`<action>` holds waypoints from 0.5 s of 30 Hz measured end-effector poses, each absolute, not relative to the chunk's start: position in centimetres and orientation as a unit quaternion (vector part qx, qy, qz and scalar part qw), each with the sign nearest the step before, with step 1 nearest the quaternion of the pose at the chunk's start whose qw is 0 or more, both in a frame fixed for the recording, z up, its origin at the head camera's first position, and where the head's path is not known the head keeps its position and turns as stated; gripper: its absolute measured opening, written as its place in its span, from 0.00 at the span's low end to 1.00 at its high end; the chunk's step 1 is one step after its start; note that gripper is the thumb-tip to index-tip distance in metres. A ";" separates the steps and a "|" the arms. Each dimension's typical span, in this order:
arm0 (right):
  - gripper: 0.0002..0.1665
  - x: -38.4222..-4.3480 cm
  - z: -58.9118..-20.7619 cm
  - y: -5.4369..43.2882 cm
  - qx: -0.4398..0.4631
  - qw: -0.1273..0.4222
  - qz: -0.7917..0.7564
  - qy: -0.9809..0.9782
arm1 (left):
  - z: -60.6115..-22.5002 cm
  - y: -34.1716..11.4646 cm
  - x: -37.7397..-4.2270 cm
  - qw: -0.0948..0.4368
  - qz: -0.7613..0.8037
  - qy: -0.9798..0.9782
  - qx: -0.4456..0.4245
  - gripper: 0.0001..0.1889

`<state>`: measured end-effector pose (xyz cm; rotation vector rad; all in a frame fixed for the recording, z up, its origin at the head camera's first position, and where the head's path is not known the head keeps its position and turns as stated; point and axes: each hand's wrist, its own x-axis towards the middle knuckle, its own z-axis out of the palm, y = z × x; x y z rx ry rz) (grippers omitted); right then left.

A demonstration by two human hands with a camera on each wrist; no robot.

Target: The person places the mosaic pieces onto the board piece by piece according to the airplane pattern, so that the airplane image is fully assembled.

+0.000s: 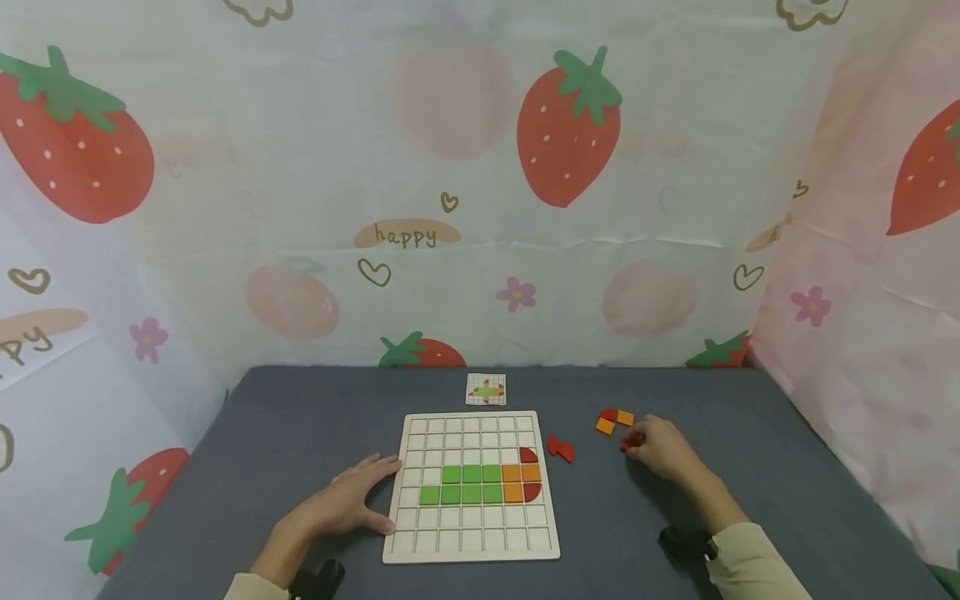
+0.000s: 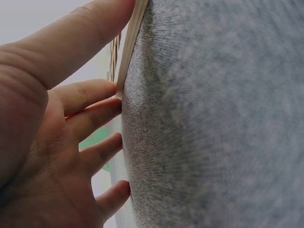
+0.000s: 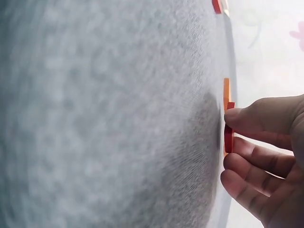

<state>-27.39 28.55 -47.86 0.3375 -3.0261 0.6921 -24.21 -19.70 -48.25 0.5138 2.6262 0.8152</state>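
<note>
A wooden grid board (image 1: pixel 465 533) lies on the grey cloth in front of me. It holds two rows of green tiles (image 1: pixel 461 485), orange tiles (image 1: pixel 521 482) and red curved tiles (image 1: pixel 528 455). My left hand (image 1: pixel 366 493) rests flat beside the board, and its straight fingers (image 2: pixel 95 121) touch the board's left edge (image 2: pixel 129 52). To the right of the board, my right hand (image 1: pixel 651 443) pinches a small red tile (image 3: pixel 229 130) that still sits on the cloth, next to an orange tile (image 3: pixel 226 92).
Two red pieces (image 1: pixel 561 448) lie just right of the board. A small group of red and orange tiles (image 1: pixel 615 419) lies beyond my right hand. A pattern card (image 1: pixel 486 389) sits behind the board. Strawberry-print curtains close in three sides.
</note>
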 end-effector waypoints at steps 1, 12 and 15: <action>0.06 -27.4 -47.8 28.5 0.111 0.013 0.222 -0.969 | -48.2 -19.7 -24.2 0.171 0.286 0.925 0.180 0.51; 0.06 -27.1 -46.9 26.7 0.140 0.026 0.225 -0.964 | -48.2 -19.7 -24.2 0.167 0.282 0.927 0.183 0.51; 0.07 -27.2 -46.8 26.2 0.146 0.030 0.229 -0.962 | -48.3 -19.6 -24.2 0.166 0.279 0.928 0.182 0.51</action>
